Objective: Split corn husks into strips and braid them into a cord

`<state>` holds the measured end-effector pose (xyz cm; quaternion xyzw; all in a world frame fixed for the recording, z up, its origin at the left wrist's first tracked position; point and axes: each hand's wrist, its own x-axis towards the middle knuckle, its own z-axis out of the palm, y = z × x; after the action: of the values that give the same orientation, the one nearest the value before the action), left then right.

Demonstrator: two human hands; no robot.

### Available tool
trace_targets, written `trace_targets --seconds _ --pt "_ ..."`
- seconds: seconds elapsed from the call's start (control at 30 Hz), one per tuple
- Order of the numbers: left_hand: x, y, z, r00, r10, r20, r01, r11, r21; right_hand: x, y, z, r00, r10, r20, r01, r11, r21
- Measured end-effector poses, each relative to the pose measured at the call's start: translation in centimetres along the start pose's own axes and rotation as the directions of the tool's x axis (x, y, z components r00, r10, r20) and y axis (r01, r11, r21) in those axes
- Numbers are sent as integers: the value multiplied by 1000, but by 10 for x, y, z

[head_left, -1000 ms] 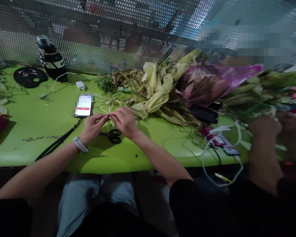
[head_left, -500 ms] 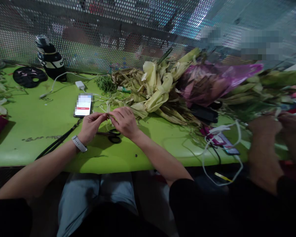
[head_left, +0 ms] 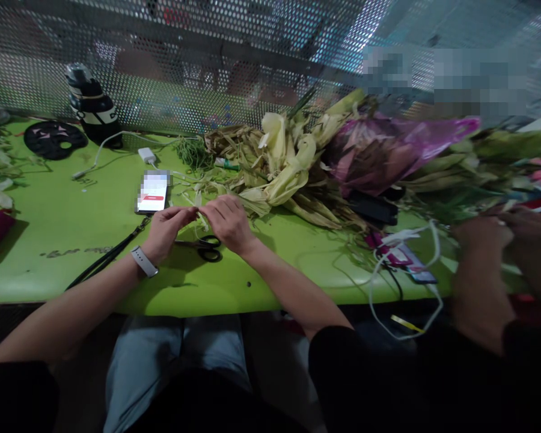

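Note:
My left hand (head_left: 166, 230) and my right hand (head_left: 228, 224) meet fingertip to fingertip above the green table (head_left: 103, 228). Both are pinched closed on a thin pale strip of corn husk (head_left: 198, 199), whose ends poke out above and below the fingers; most of it is hidden. Beneath my hands lies a pair of scissors (head_left: 210, 248) with black handles, its blades pointing left. Behind my right hand spreads a heap of dried corn husks (head_left: 293, 171). A phone (head_left: 152, 193) with a lit screen lies just beyond my left hand.
A dark bottle (head_left: 94, 108) and a black mask (head_left: 55, 139) stand far left. A pink plastic bag (head_left: 383, 150) rests against the husks. To the right, another person's hands (head_left: 482, 234) work near a white cable (head_left: 438, 240) and a second phone (head_left: 417, 266). A perforated metal screen (head_left: 171, 72) rises behind.
My fingers shift slightly at the strip, and my left fingers curl in a little more. The other person's hands move slightly. The objects on the table stay put.

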<state>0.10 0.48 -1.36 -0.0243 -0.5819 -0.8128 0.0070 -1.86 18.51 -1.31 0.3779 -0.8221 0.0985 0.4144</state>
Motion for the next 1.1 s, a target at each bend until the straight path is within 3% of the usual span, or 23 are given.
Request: trace_targets --seconds 0.2,0.43,0.8,1.1 --pt "-1 -1 0 998 55 36 -56 998 21 1 0 3 998 64 2 -64 996 59" --pt "1 -4 -4 984 166 65 -176 963 202 1 0 3 972 198 125 -220 957 191" --pt "1 -4 -3 995 64 71 -72 991 114 1 4 4 972 214 91 -233 902 364" --pt "5 -1 -5 990 66 127 -86 984 157 3 5 -2 958 266 105 -279 794 540"
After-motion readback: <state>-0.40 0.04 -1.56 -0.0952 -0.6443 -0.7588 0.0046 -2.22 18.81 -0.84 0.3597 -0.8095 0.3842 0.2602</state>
